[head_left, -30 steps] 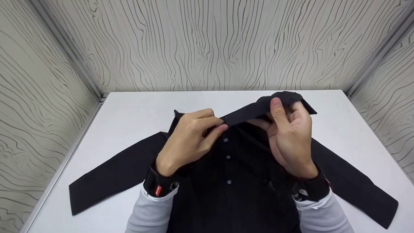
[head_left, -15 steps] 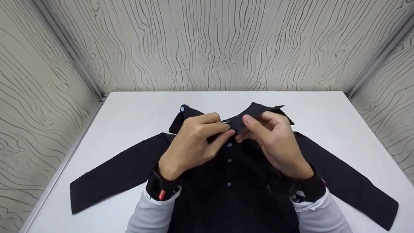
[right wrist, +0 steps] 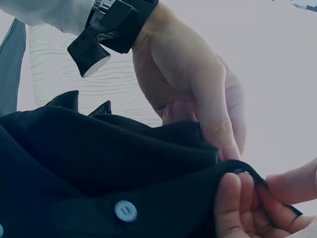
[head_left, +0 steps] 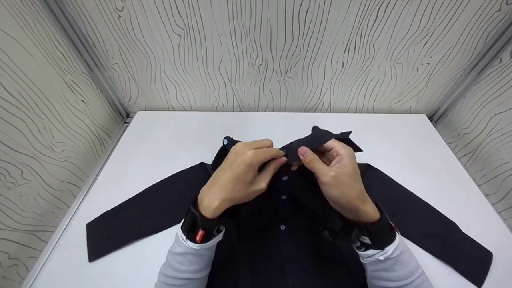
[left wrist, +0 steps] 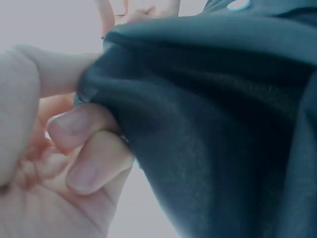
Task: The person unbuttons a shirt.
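A black button-up shirt [head_left: 288, 256] lies front up, its sleeves spread to both sides. My left hand [head_left: 242, 174] pinches the edge of the collar band between thumb and index finger, just above the row of buttons. Close by on the right, my right hand [head_left: 340, 178] holds the raised collar [head_left: 314, 142] with the thumb in front and the fingers behind. In the right wrist view, a pale button [right wrist: 126, 211] shows on the dark cloth below the fingertips. The cloth at the left hand's pinch is partly hidden by its fingers.
The shirt rests on a white table [head_left: 176, 136]. Behind it rises a wall panel [head_left: 256, 56] with a wood-grain pattern, and similar panels flank both sides. A small pale button [head_left: 227, 141] sits on the collar's left point.
My right hand has slid left and down along the collar, close to my left hand. The collar strip, stretched out before, is now bunched. My left hand has shifted slightly right.
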A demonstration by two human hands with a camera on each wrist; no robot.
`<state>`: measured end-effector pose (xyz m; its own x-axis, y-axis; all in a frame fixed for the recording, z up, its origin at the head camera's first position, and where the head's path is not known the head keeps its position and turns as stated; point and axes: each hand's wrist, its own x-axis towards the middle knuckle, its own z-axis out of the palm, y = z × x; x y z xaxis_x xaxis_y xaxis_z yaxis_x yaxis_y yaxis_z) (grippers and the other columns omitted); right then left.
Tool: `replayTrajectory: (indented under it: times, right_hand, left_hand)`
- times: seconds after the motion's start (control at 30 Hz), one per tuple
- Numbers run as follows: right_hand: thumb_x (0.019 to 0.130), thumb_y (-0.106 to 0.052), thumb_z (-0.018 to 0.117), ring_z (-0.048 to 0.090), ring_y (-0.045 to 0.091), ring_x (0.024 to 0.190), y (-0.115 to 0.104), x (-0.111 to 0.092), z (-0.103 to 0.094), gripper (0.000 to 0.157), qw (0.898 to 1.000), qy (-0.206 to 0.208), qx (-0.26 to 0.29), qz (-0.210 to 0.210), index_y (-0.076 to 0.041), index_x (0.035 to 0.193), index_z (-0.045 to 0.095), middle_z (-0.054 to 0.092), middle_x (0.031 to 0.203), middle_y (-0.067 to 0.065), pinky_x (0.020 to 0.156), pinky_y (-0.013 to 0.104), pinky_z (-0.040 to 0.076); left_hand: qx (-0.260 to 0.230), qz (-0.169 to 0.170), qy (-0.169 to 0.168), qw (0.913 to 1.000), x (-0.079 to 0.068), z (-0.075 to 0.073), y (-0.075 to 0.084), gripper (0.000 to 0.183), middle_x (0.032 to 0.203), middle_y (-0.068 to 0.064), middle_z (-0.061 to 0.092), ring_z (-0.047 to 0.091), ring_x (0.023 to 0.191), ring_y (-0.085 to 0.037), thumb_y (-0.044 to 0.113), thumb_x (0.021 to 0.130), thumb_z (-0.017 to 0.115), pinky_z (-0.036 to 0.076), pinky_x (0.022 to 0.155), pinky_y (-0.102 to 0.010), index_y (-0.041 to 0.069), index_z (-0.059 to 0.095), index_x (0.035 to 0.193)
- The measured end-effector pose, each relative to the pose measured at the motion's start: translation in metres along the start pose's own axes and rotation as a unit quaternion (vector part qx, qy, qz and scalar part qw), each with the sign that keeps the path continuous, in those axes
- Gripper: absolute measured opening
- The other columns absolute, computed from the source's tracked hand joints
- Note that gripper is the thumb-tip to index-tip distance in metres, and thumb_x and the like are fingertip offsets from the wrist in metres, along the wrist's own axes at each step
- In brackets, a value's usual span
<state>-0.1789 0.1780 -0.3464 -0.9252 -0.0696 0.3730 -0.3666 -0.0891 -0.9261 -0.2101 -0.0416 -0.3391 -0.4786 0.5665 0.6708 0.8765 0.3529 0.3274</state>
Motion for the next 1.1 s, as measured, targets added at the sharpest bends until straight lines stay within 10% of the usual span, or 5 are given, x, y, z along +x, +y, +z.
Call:
replayTrajectory:
  times: [0.6,1.1]
  right_hand:
    - [0.101,0.009,0.076,0.079,0.022,0.078,-0.0064,0.0007,-0.0032,0.008,0.997,0.028,-0.072,0.019,0.002,0.097,0.079,0.079,0.084,0.014,0.077,0.028,0.066]
    - [0.101,0.008,0.077,0.081,0.024,0.088,-0.0078,-0.0001,-0.0054,0.007,0.998,-0.008,-0.042,0.041,0.009,0.108,0.076,0.081,0.099,0.018,0.085,0.031,0.068]
  left_hand:
    - [-0.142,-0.100,0.037,0.9841,0.0052,0.0072,-0.0003,0.015,0.079,-0.002,0.073,0.057,0.071,-0.004,0.019,0.107,0.079,0.047,0.069,-0.023,0.011,0.090,0.101]
    - [-0.030,0.024,0.031,0.9988,0.0017,0.0040,0.0010,0.013,0.070,-0.001,0.054,0.049,0.064,-0.008,0.009,0.102,0.082,0.045,0.062,-0.021,0.007,0.082,0.090]
